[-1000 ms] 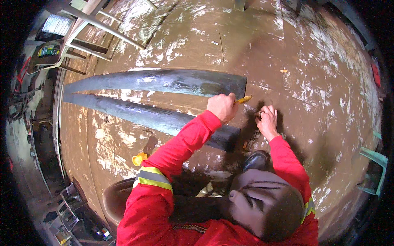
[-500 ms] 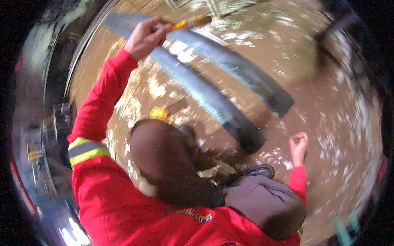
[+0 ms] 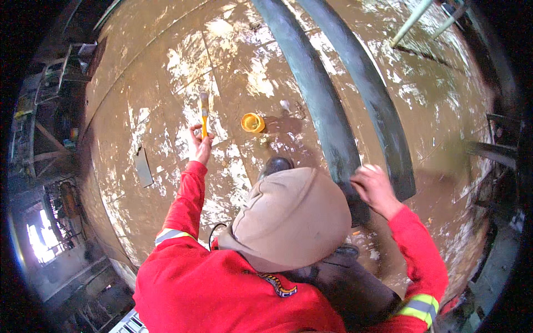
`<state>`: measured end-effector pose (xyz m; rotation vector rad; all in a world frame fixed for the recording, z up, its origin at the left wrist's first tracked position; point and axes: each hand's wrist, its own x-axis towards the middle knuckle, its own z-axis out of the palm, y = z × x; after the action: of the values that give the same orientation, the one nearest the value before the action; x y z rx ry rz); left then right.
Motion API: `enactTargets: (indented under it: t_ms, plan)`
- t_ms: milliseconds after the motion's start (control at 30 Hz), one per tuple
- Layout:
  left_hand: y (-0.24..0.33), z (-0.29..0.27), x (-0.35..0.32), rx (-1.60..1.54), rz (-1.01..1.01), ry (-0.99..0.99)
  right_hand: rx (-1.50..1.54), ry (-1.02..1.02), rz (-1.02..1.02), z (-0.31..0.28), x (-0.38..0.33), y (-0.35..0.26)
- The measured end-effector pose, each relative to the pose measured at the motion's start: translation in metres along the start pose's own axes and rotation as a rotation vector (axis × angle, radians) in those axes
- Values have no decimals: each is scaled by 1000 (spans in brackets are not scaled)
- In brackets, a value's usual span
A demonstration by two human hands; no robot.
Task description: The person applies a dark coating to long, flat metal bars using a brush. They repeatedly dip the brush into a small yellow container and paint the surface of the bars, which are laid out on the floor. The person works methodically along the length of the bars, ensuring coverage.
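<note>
My left hand grips a paintbrush by its yellow handle, bristles pointing away from me. To its right stands a small yellow pot with some pale contents. Two long dark grey-blue strips lie side by side on the floor at the right, their near ends dark. Over the near end of the closer strip is my right hand, fingers curled and pressed together. Whatever it may hold is hidden, and I cannot tell whether it touches the strip.
The brown floor is splotched with white. A flat grey piece lies left of my left hand. Pale green legs stand at the far right. Dark racks line the left side. My bent knee rises between my arms.
My view has shifted, so the strips now appear farther right. My left hand has come down from over the strips with the brush; my right hand has moved to the closer strip's near end.
</note>
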<state>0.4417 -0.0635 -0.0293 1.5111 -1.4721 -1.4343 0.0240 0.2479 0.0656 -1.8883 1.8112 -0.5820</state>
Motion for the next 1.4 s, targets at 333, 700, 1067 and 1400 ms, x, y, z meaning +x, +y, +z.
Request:
enactTargets:
  t_ms: [333, 700, 1067, 1400]
  plan:
    - [-47, 31, -9, 17, -114, 90, 167, 395, 434, 203, 196, -51]
    - [-44, 28, -7, -55, -176, 155, 136, 387, 495, 232, 234, -57]
    - [-11, 47, -13, -59, -207, 148, 140, 349, 437, 227, 235, -49]
    - [31, 56, 12, -63, -141, 144, 273, 618, 373, 195, 227, -23]
